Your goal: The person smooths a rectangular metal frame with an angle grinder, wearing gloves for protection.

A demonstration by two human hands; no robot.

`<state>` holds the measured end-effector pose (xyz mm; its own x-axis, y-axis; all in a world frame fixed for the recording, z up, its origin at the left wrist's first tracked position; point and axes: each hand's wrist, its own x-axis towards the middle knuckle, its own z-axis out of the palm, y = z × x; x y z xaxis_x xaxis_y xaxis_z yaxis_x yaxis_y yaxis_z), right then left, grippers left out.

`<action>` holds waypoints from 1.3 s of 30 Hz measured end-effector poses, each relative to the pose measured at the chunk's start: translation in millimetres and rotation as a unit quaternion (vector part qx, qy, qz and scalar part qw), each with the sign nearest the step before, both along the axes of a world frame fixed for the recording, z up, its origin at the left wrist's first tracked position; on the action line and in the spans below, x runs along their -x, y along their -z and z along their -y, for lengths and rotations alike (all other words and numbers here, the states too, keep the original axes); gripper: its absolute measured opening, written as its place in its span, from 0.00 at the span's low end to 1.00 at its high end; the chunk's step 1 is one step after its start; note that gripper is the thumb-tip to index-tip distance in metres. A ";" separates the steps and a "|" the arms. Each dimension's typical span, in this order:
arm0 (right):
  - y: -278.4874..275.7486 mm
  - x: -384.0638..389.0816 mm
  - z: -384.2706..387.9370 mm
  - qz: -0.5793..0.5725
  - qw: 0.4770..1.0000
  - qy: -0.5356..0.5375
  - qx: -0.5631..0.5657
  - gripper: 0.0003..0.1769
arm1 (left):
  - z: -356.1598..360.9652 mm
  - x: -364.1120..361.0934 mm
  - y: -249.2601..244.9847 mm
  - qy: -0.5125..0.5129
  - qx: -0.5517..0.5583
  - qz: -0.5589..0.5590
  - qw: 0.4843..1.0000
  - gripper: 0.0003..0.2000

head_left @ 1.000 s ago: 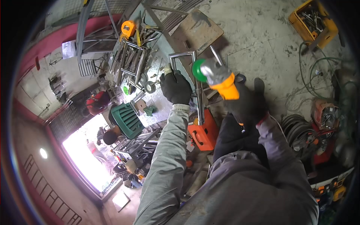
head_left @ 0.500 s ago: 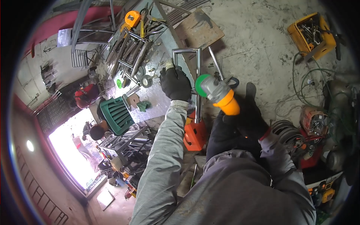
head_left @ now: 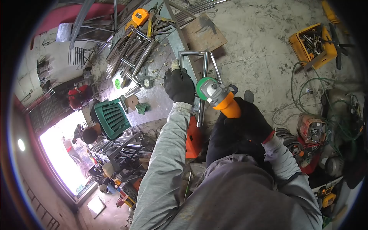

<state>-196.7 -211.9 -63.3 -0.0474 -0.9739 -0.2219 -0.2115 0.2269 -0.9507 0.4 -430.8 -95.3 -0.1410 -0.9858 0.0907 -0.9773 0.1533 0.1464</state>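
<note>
My left hand (head_left: 179,87), in a black glove with a pale-tipped thumb, is closed on a shiny bent metal tube frame (head_left: 206,65) at the edge of the worktable. In my gloved right hand (head_left: 249,120) is an orange-and-grey angle grinder (head_left: 227,104), held by its body. Its green disc (head_left: 202,88) overlaps the long tube of the frame in this view. Part of the frame is hidden behind my left hand and the disc.
On the metal worktable (head_left: 157,105) lie a stack of tube frames (head_left: 132,53), an orange tape measure (head_left: 140,16) and pliers. A green plastic chair (head_left: 112,119) stands beyond it. To the right are a yellow crate (head_left: 312,44) of metal parts and loose hoses (head_left: 297,90).
The grinder has shifted slightly left, its disc now over the long tube. My left hand keeps its grip on the frame. The whole view has turned a little.
</note>
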 end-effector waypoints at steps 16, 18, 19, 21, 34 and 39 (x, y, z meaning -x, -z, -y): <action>-30.1 20.7 42.7 -0.028 0.996 0.007 -0.083 0.26 | 0.8 1.4 -4.9 0.006 -0.034 0.011 0.999 0.17; -27.1 27.1 64.5 -0.053 0.997 0.012 -0.060 0.23 | -0.6 -0.1 -2.3 0.005 -0.020 0.009 1.000 0.17; -29.7 27.5 66.3 -0.053 0.997 0.014 -0.059 0.23 | 0.3 -0.1 -0.1 0.005 -0.006 0.006 1.000 0.17; -34.7 28.8 69.5 -0.036 0.995 0.015 -0.093 0.25 | 1.9 -2.7 5.1 0.010 -0.003 0.016 1.000 0.18; -28.3 26.5 60.3 -0.002 0.999 0.039 -0.019 0.22 | 0.5 -2.2 6.9 0.000 -0.006 0.035 0.999 0.18; -20.0 2.9 17.1 -0.001 0.999 -0.003 -0.039 0.30 | 2.1 -4.7 8.3 0.008 -0.011 0.020 1.000 0.18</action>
